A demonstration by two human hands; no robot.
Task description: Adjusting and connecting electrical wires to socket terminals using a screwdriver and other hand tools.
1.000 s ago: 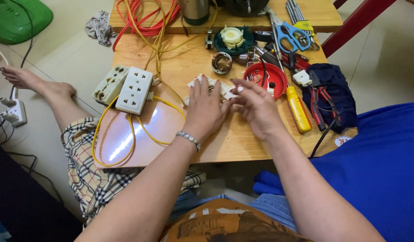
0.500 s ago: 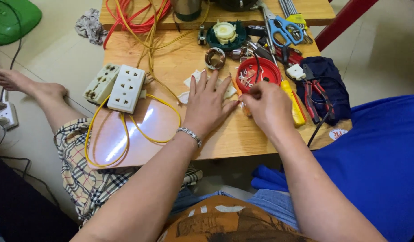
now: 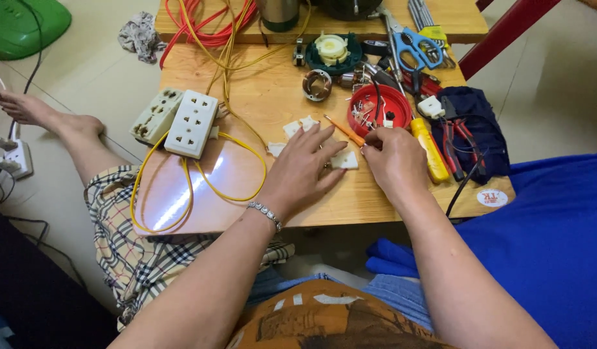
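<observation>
Both hands rest low over the middle of the wooden table (image 3: pixel 376 207). The left hand (image 3: pixel 302 169) lies flat with its fingers spread, the fingertips pressing beside a small white plastic piece (image 3: pixel 344 160) that sits on the wood between the two hands. The right hand (image 3: pixel 395 161) is curled, thumb and forefinger pinched together near the tip of a thin orange screwdriver (image 3: pixel 344 131); whether it grips something tiny there I cannot tell. More white plastic fragments (image 3: pixel 297 125) lie just beyond the left fingertips. Behind the right hand stands a red round lid (image 3: pixel 379 103) with small screws in it, and a yellow-handled screwdriver (image 3: pixel 429 150) lies just beside that hand, next to a dark blue cloth (image 3: pixel 486 136) carrying pliers. To the left, two white socket blocks (image 3: pixel 182 119) sit side by side, yellow wire (image 3: pixel 182 187) looping from them across the table. Blue-handled scissors (image 3: pixel 418 48) lie at the far edge.
</observation>
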